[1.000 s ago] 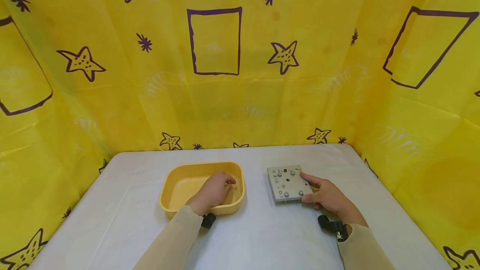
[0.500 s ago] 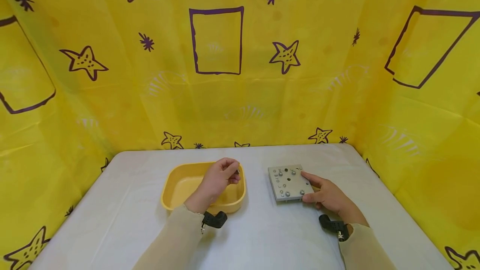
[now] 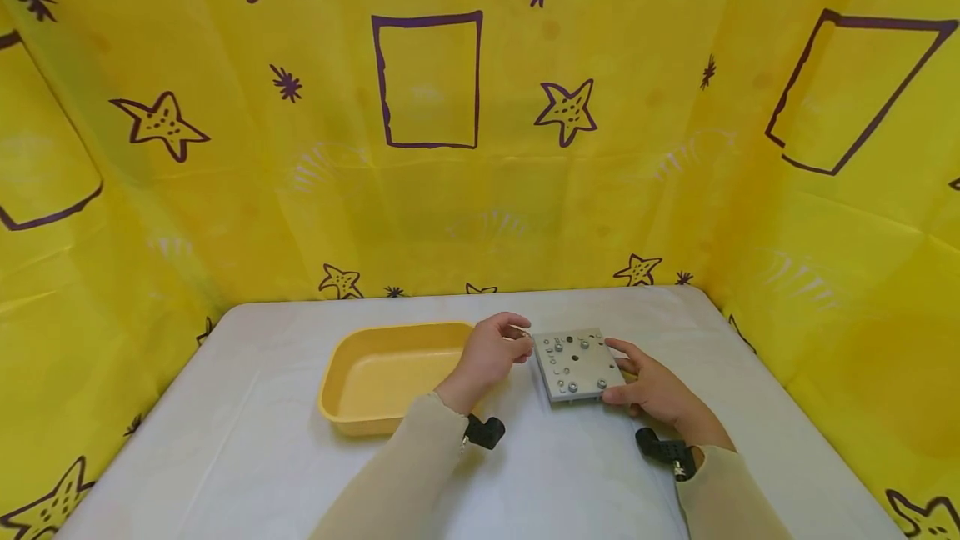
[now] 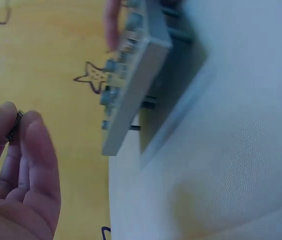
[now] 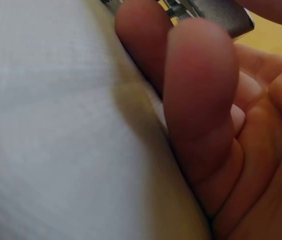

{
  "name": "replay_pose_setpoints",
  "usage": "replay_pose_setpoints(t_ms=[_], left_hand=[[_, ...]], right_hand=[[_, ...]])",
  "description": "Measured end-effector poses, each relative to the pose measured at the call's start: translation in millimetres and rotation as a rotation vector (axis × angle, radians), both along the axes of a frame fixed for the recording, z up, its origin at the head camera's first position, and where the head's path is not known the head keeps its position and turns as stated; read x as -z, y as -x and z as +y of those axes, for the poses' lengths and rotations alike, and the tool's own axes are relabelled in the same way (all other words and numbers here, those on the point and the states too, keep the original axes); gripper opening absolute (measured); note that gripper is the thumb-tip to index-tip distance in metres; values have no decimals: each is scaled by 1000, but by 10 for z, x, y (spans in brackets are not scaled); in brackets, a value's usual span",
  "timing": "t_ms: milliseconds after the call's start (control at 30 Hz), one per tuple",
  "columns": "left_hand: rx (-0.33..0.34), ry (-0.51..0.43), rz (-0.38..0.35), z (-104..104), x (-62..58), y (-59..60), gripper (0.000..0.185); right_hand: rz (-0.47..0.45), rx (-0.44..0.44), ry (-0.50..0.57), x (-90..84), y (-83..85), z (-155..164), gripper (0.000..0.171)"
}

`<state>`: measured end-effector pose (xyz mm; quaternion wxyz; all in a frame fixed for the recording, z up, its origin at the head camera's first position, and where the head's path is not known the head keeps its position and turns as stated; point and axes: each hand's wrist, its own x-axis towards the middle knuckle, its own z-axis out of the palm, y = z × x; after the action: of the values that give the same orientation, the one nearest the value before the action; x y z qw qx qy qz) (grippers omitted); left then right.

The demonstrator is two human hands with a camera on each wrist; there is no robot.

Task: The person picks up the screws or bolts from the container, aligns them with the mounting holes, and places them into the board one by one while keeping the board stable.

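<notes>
Between thumb and fingertip, my left hand (image 3: pixel 486 357) pinches a small dark threaded screw (image 4: pixel 15 126), plain in the left wrist view. In the head view this hand is just off the left edge of a square metal plate (image 3: pixel 588 370). Screw heads and holes dot the plate's upper face. Threaded ends poke out below it in the left wrist view, and its near edge stands above the white surface. My right hand (image 3: pixel 654 390) grips the plate by its right side, thumb at the near corner. The right wrist view shows mostly curled fingers (image 5: pixel 200 80) and only a corner of the plate.
A yellow tray (image 3: pixel 352 423) stands left of the plate, its right end partly behind my left hand. Under everything is a white-covered table (image 3: pixel 555 473). Yellow patterned curtains (image 3: pixel 480 215) rise at the back and both sides.
My left hand has come up out of the yellow tray with the screw and moved right to the plate's left edge. My right hand and the plate have stayed in place.
</notes>
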<state>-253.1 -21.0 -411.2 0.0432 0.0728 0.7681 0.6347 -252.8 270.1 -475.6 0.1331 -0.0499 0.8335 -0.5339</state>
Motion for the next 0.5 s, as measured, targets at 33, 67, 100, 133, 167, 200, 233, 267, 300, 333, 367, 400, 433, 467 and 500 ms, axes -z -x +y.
replay_pose_setpoints(t_ms=[33,67,100,133,167,200,233,267,300,333,367,400,433,467,500], left_hand=[[-3,64,33,46,9,23,17],[-6,123,57,91,16,45,17],[-1,169,77,133,24,64,16],[7,201,96,173,33,82,16],[16,229,114,213,42,100,15],[31,247,129,253,51,118,14],[46,260,137,291,60,133,13],[60,267,141,331,67,144,13],[72,274,146,368,72,153,13],[80,282,153,402,79,161,14],[85,293,160,435,88,171,14],[87,303,164,467,96,179,14],[85,312,163,498,101,184,14],[81,316,161,527,109,193,13],[74,321,158,555,118,203,12]], right_hand=[[-3,0,4,3,6,2,101],[-4,-1,9,5,11,4,101],[-6,1,14,9,16,6,101],[-6,-1,16,9,17,7,101],[-7,-2,17,12,18,9,101],[-5,-4,13,13,17,11,101],[-5,-4,12,12,14,13,101],[-4,-3,10,11,14,14,101],[-3,-3,8,13,14,15,100],[-2,-6,5,9,11,13,100],[-3,-5,4,12,14,14,100],[-3,-7,5,13,15,14,100],[-4,-7,4,12,17,14,100],[-3,-9,3,12,17,15,100],[-1,-11,3,11,16,16,100]])
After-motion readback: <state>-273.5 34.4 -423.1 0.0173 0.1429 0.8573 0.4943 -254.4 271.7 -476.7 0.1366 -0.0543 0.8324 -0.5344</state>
